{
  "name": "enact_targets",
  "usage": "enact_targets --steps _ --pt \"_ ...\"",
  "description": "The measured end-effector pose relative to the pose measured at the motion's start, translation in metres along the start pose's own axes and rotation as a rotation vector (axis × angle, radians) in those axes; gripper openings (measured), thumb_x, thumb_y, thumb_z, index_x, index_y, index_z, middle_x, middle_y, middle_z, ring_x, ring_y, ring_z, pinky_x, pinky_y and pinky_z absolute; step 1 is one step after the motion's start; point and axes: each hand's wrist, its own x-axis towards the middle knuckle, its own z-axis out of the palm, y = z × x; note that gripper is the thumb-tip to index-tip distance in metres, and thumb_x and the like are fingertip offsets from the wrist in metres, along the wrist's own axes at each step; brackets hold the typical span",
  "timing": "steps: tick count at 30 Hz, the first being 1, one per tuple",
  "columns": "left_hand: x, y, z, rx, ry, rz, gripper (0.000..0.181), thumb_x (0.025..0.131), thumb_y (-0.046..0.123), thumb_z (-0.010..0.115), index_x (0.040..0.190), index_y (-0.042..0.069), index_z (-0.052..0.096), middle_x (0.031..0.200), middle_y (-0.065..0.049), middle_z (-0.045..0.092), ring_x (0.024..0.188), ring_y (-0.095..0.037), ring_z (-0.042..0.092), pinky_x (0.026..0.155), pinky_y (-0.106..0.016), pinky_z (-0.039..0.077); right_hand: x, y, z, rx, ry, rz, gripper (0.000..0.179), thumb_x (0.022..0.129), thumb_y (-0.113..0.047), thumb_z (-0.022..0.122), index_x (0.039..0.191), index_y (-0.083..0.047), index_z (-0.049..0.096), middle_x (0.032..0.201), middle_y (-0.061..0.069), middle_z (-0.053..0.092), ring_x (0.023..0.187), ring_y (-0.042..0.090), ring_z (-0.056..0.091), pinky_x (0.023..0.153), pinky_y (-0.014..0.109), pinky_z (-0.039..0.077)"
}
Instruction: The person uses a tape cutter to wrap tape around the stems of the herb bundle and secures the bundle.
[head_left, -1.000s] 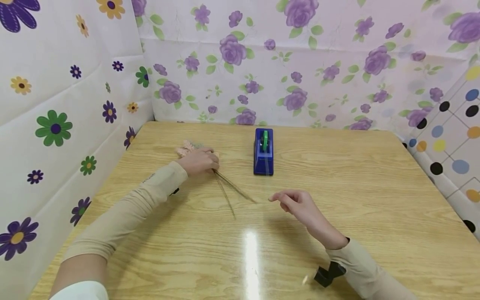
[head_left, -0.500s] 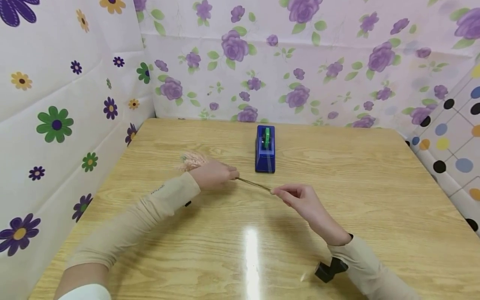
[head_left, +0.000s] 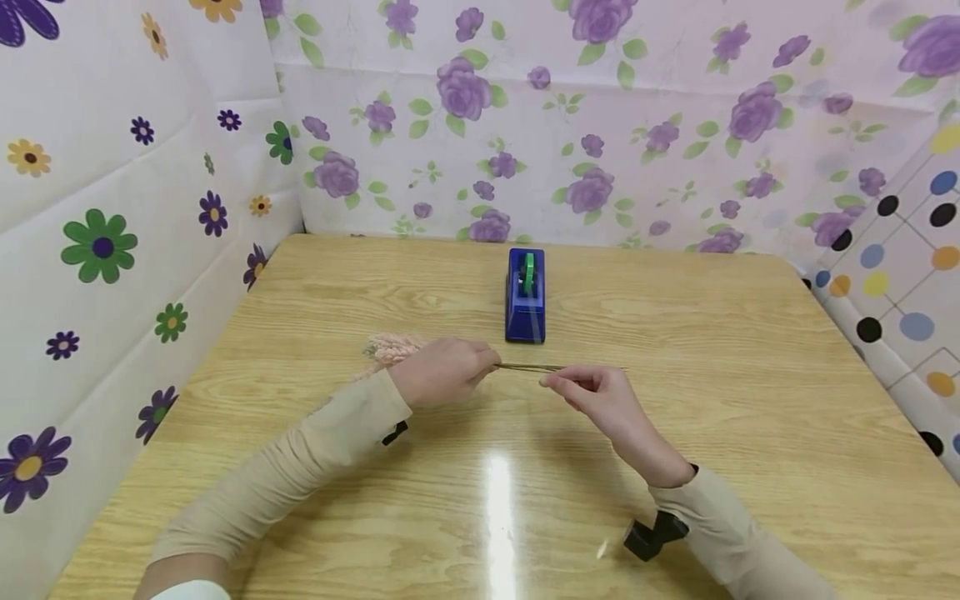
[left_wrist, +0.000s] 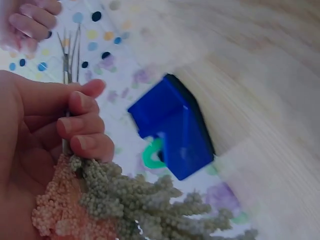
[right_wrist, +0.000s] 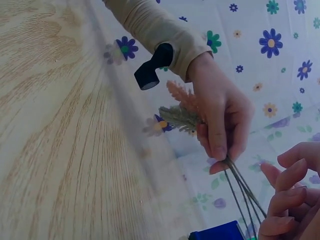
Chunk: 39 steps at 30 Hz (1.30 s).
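Observation:
My left hand (head_left: 446, 371) grips a small bunch of artificial flower sprigs by their thin stems (head_left: 521, 367). In the left wrist view the fingers curl round the stems just above a pink sprig (left_wrist: 60, 205) and a grey-green sprig (left_wrist: 110, 190). The stem ends spread out toward my right hand (head_left: 603, 400) and pass behind its fingers. Thumb and forefinger of that hand pinch together, just in front of the tape dispenser (head_left: 526, 296). A faint clear strip, apparently tape, leads from the dispenser toward these fingertips; its end is hard to make out.
The blue dispenser with its green reel stands upright on the wooden table (head_left: 712, 333), beyond the hands. Flower-patterned sheets (head_left: 465, 150) hang behind and at the left; a dotted sheet (head_left: 900, 292) is at the right. A black wrist mount (head_left: 655, 536) sits under the right sleeve.
My left hand has brought the sprigs to the right and slightly nearer, and the stems have swung level, reaching past the right fingertips. The right hand has stayed nearly in place, rising slightly.

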Motion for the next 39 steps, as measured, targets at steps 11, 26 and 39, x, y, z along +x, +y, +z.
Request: enact_targets --steps 11,26,39 --pt "-0.003 0.019 -0.009 -0.120 0.033 -0.044 0.019 0.100 0.009 0.051 0.107 0.002 0.068 0.096 -0.008 0.073 0.077 -0.012 0.066 0.073 -0.028 0.056 0.001 0.001 0.001 -0.012 0.045 -0.023 0.032 0.088 -0.035 0.071 0.105 -0.008 0.075 0.060 -0.009 0.045 0.057 0.010 0.032 0.054 0.026 0.029" --pt "0.001 0.022 -0.017 -0.224 0.145 -0.054 0.018 0.101 0.009 0.050 0.099 0.003 0.067 0.087 -0.006 0.072 0.073 -0.011 0.066 0.070 -0.022 0.053 0.011 0.002 0.010 0.090 0.208 -0.034 0.036 0.085 -0.035 0.075 0.102 -0.003 0.074 0.070 -0.009 0.063 0.068 0.008 0.052 0.062 0.023 0.039" --pt "0.005 0.017 -0.022 -0.258 0.136 0.005 0.018 0.099 0.007 0.053 0.100 0.000 0.069 0.088 -0.010 0.073 0.067 -0.010 0.062 0.066 -0.021 0.050 0.024 0.005 0.021 0.179 0.347 -0.159 0.021 0.088 -0.021 0.072 0.082 -0.001 0.067 0.059 -0.010 0.049 0.055 0.005 0.036 0.053 0.022 0.029"
